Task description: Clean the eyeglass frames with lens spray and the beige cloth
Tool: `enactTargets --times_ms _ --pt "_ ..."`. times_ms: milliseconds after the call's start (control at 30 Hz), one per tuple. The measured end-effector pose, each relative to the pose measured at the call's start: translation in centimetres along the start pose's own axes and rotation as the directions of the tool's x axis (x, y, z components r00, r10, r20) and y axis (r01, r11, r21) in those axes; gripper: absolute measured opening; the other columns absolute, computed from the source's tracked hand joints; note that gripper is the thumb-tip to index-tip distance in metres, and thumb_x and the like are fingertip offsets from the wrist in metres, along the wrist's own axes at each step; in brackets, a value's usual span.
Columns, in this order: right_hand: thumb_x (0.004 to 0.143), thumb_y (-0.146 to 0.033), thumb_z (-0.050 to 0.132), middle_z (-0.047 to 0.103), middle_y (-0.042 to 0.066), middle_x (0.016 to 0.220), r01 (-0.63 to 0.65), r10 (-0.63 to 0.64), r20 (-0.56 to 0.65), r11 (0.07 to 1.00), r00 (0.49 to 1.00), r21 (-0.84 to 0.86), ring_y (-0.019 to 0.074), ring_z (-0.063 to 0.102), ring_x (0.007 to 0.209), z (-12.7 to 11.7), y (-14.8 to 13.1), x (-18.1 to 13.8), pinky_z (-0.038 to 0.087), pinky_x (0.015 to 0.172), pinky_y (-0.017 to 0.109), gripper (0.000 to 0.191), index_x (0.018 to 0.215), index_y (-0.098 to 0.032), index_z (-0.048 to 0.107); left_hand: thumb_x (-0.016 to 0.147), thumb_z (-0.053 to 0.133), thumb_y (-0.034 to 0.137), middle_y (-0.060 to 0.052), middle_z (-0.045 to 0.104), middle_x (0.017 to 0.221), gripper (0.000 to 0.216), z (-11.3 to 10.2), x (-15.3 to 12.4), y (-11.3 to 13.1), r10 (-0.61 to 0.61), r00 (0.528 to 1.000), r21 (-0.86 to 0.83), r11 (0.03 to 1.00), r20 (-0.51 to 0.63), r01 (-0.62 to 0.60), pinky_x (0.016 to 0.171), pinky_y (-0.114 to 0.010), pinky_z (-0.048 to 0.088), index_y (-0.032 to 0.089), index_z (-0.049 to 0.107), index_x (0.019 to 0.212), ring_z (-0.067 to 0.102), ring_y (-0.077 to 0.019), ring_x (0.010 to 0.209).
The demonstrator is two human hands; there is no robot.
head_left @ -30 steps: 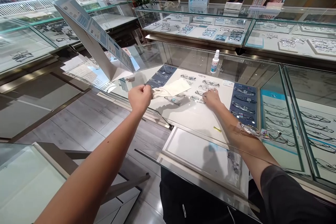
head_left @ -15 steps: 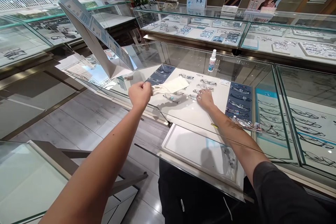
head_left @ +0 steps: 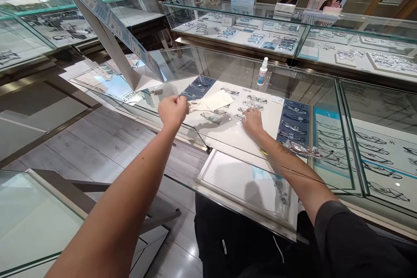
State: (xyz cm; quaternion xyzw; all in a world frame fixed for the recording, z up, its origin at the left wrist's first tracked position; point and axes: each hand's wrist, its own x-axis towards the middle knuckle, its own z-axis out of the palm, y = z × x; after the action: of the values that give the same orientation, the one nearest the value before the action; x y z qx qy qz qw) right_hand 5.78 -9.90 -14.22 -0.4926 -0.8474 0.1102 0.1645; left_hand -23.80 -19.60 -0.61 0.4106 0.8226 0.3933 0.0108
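Observation:
My left hand [head_left: 172, 110] is closed in a fist on one end of a white cloth [head_left: 211, 100], which lies on the glass top of a display case [head_left: 325, 91]. My right hand [head_left: 253, 122] reaches inside the case, under the glass. Its fingers are spread and rest on a pair of eyeglasses [head_left: 240, 117] on the white display tray [head_left: 228, 134]. More eyeglasses lie in rows on that tray. A loose pair of eyeglasses [head_left: 309, 151] sits on the glass top beside my right forearm.
A small white spray bottle [head_left: 262, 71] stands on the glass behind the tray. A slanted sign stand [head_left: 114, 34] is at the left. A dark blue pad [head_left: 295, 121] with frames lies right of my hand. More glass cases stand behind and to both sides.
Both hands keep nearly the same places. My right hand has edged slightly left over the eyeglasses. The view has shifted a little.

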Motion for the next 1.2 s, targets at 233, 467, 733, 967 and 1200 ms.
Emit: enactTargets --times_ms 233,467,733,967,1200 --pt "0.099 -0.008 0.049 0.077 0.006 0.117 0.255 -0.323 0.257 0.93 0.911 0.264 0.0223 0.068 0.108 -2.8 -6.8 -11.1 0.051 0.097 0.033 0.033 0.116 -0.022 0.073 0.083 0.056 0.029 0.001 0.035 0.058 0.026 0.0 -0.1 -0.2 0.034 0.999 0.013 0.999 -0.006 -0.034 0.063 -0.036 0.028 0.022 0.044 0.061 0.03 -0.0156 0.06" --pt "0.104 -0.021 0.054 0.078 0.001 0.089 0.217 -0.492 0.33 0.763 0.806 0.609 0.0188 0.071 0.08 -13.2 -8.6 -22.4 0.052 0.076 0.031 0.021 0.104 -0.026 0.074 0.087 0.059 0.03 0.002 0.033 0.055 0.031 -0.1 -0.2 0.0 0.05 0.999 0.049 0.998 0.002 -0.05 0.061 -0.033 0.025 0.021 0.045 0.06 0.032 -0.0144 0.062" --pt "0.104 -0.044 0.055 0.08 0.01 0.116 0.085 -0.087 -0.021 0.992 0.996 -0.096 0.0381 0.067 0.122 -25.3 -0.4 -24.8 0.046 0.112 0.066 0.031 0.094 -0.035 0.083 0.092 0.061 0.033 0.003 0.037 0.058 0.033 -0.5 -0.8 0.6 0.045 0.998 0.068 0.997 0.054 -0.049 0.062 -0.032 0.024 0.021 0.045 0.066 0.033 -0.0147 0.064" --pt "0.105 -0.046 0.05 0.082 0.008 0.12 0.078 -0.086 -0.027 0.974 0.996 -0.212 0.0351 0.067 0.127 -23.5 2.5 -25.4 0.038 0.121 0.067 0.034 0.114 -0.038 0.083 0.075 0.084 0.058 -0.006 0.063 0.111 0.05 -0.1 0.6 -0.8 0.4 0.877 0.075 0.898 0.267 -0.433 0.095 -0.034 0.04 0.022 0.068 0.106 0.053 -0.0279 0.113" --pt "0.107 -0.042 0.055 0.074 0.005 0.14 0.263 -0.299 0.18 0.944 0.937 0.198 0.0262 0.067 0.136 -25.0 -4.8 -27.3 0.057 0.114 0.048 0.04 0.146 -0.042 0.066 0.088 0.064 0.041 -0.011 0.066 0.099 0.02 0.3 0.6 -1.2 0.248 0.962 0.085 0.962 0.118 -0.258 0.088 -0.04 0.044 0.022 0.061 0.09 0.061 -0.0322 0.101"
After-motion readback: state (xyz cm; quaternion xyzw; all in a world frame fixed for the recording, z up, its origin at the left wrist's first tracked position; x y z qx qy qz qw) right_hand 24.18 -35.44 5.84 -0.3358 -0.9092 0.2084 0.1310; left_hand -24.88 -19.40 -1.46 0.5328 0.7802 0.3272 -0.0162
